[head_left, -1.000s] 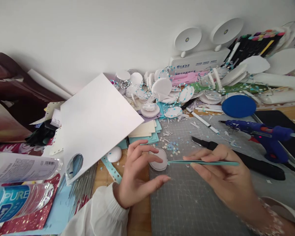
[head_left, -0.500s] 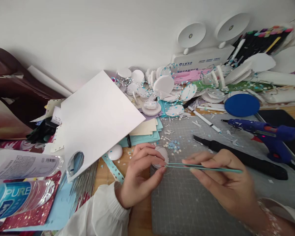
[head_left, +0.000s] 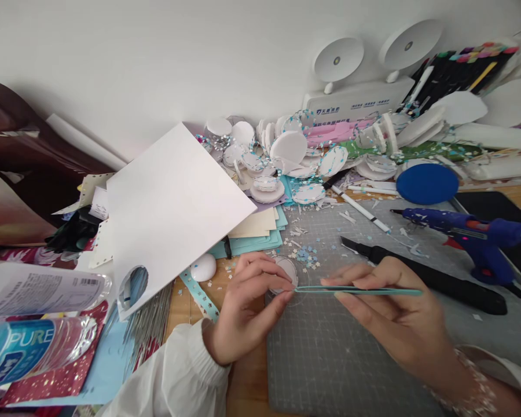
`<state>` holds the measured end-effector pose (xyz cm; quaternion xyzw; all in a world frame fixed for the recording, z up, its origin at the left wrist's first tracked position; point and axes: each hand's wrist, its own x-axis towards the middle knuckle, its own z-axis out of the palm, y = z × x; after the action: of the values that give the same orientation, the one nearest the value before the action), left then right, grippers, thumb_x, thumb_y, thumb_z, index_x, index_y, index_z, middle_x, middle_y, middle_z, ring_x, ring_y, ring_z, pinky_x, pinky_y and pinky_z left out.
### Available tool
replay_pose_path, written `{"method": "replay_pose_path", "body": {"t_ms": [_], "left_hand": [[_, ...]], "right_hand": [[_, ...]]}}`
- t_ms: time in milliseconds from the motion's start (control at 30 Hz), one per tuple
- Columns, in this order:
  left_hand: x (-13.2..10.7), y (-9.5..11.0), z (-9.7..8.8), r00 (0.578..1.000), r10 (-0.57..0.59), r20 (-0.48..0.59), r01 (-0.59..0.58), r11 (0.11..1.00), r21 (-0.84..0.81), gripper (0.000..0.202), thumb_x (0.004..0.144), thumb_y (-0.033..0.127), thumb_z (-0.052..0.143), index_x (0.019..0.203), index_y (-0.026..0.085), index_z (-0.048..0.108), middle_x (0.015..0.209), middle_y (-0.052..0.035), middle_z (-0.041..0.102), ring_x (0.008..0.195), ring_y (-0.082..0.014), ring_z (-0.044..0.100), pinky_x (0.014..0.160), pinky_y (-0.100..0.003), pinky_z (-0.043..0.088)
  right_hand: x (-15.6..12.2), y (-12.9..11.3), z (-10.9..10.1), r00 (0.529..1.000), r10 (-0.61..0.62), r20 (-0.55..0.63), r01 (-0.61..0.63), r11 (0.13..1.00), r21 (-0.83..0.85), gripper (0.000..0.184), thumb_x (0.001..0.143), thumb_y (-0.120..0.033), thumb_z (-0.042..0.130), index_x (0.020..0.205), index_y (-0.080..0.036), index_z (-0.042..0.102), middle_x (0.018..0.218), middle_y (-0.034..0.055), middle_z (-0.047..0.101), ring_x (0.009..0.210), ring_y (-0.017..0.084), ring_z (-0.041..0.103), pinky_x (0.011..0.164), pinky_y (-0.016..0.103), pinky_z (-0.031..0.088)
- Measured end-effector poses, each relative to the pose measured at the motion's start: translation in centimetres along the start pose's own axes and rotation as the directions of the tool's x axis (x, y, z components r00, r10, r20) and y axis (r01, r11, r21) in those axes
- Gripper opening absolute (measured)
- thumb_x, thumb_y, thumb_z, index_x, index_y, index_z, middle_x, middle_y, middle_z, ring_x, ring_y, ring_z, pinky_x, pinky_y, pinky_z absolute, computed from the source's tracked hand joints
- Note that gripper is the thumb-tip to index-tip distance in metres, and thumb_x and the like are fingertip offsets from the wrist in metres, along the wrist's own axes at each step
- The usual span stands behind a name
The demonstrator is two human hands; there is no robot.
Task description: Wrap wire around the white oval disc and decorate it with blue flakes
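Observation:
Teal tweezers (head_left: 373, 291) lie level in my right hand (head_left: 395, 313), pinched between thumb and fingers. Their tips point left and meet the fingertips of my left hand (head_left: 256, 307). The left thumb and index finger are pressed together there; whatever small thing they pinch is too tiny to make out. Partly hidden behind the left fingers is a small white disc (head_left: 286, 271), with a thin wire loop (head_left: 307, 296) curving beside it over the grey cutting mat (head_left: 330, 359). Blue and white star confetti (head_left: 306, 255) lies scattered just beyond the disc.
A black-handled craft knife (head_left: 438, 281) and blue glue gun (head_left: 469, 231) lie to the right. White discs wound with starry wire (head_left: 289, 147) pile up behind. A white board (head_left: 178, 202) leans at the left, near a plastic bottle (head_left: 39, 347) and thin wires (head_left: 150, 318).
The tweezers have tilted slightly and their arms look closer together, tips still at my left fingertips. My left hand has hardly moved.

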<state>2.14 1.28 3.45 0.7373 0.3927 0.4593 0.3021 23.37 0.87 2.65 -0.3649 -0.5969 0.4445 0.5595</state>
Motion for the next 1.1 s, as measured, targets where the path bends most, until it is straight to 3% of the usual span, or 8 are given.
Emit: {"method": "replay_pose_path", "body": {"t_ms": [367,500,667,767,833,900,967,1100], "left_hand": [[0.0,0.1,0.0,1.0,-0.003,0.011,0.003,1.0,0.008,0.006,0.085,0.013,0.068,0.086,0.019,0.069,0.087,-0.005,0.07,0.093,-0.02,0.058,0.09,-0.037,0.046],[-0.3,-0.4,-0.1,0.999,-0.01,-0.051,0.013,0.998,0.063,0.007,0.088,0.015,0.064,0.09,0.019,0.069,0.099,-0.0078,0.065,0.098,-0.0206,0.059,0.088,-0.036,0.047],[-0.3,0.2,-0.7,0.979,0.009,-0.202,0.009,0.996,0.09,0.012,0.091,0.02,0.058,0.086,0.018,0.069,0.083,-0.0051,0.061,0.081,-0.0172,0.058,0.072,-0.03,0.048],[-0.4,2.9,-0.7,0.978,-0.116,-0.172,0.112,0.993,-0.032,0.023,0.095,0.025,0.053,0.082,0.018,0.07,0.065,-0.0018,0.06,0.061,-0.0131,0.051,0.061,-0.027,0.043],[-0.8,5.0,-0.3,0.965,-0.26,-0.036,0.253,0.958,-0.132,0.033,0.096,0.034,0.051,0.076,0.017,0.071,0.057,-0.0005,0.055,0.054,-0.0114,0.046,0.055,-0.025,0.039],[-1.4,6.7,0.4,0.904,-0.419,0.091,0.428,0.878,-0.215,0.04,0.093,0.045,0.053,0.071,0.016,0.07,0.057,-0.0014,0.055,0.053,-0.0116,0.045,0.05,-0.025,0.034],[-1.9,7.6,1.2,0.837,-0.535,0.11,0.544,0.795,-0.268,0.045,0.087,0.051,0.058,0.061,0.015,0.063,0.054,-0.0002,0.05,0.053,-0.0108,0.04,0.05,-0.025,0.032],[-2.9,7.9,2.4,0.772,-0.621,0.136,0.624,0.7,-0.347,0.048,0.08,0.054,0.065,0.054,0.015,0.053,0.052,0.0024,0.042,0.053,-0.0095,0.033,0.05,-0.024,0.028]], "right_hand": [[0.0,0.1,-0.2,1.0,0.022,-0.002,-0.022,1.0,-0.011,0.02,0.083,-0.007,0.065,0.087,-0.025,0.058,0.081,-0.0026,0.069,0.084,0.014,0.074,0.081,0.027,0.063],[0.4,0.0,-0.6,0.999,0.037,-0.037,-0.038,0.999,-0.023,0.019,0.081,-0.009,0.068,0.084,-0.025,0.058,0.085,-0.002,0.072,0.086,0.015,0.074,0.082,0.027,0.062],[0.9,-0.7,-1.3,0.981,-0.16,-0.106,0.14,0.975,-0.173,0.021,0.077,-0.006,0.07,0.079,-0.025,0.061,0.087,0.0015,0.074,0.086,0.02,0.073,0.082,0.038,0.063],[0.7,-1.8,-1.5,0.936,-0.352,0.006,0.338,0.893,-0.299,0.028,0.072,-0.002,0.071,0.085,-0.026,0.064,0.088,0.0025,0.075,0.085,0.021,0.072,0.083,0.044,0.06],[0.2,-2.8,-1.4,0.88,-0.442,0.171,0.474,0.815,-0.334,0.033,0.072,-0.001,0.069,0.09,-0.028,0.066,0.088,0.0011,0.076,0.083,0.02,0.072,0.083,0.042,0.06],[-0.4,-3.9,-1.2,0.807,-0.486,0.335,0.584,0.738,-0.338,0.033,0.076,-0.004,0.067,0.095,-0.032,0.067,0.088,-0.0009,0.078,0.079,0.018,0.073,0.081,0.038,0.061],[-1.2,-4.7,-0.9,0.731,-0.511,0.452,0.67,0.663,-0.333,0.03,0.081,-0.008,0.065,0.1,-0.031,0.068,0.088,-0.0011,0.079,0.077,0.016,0.074,0.081,0.034,0.061],[-3.0,-4.7,-0.9,0.649,-0.543,0.533,0.754,0.557,-0.35,0.029,0.081,-0.012,0.068,0.107,-0.026,0.067,0.09,0.0,0.079,0.081,0.015,0.074,0.086,0.03,0.06]]}}
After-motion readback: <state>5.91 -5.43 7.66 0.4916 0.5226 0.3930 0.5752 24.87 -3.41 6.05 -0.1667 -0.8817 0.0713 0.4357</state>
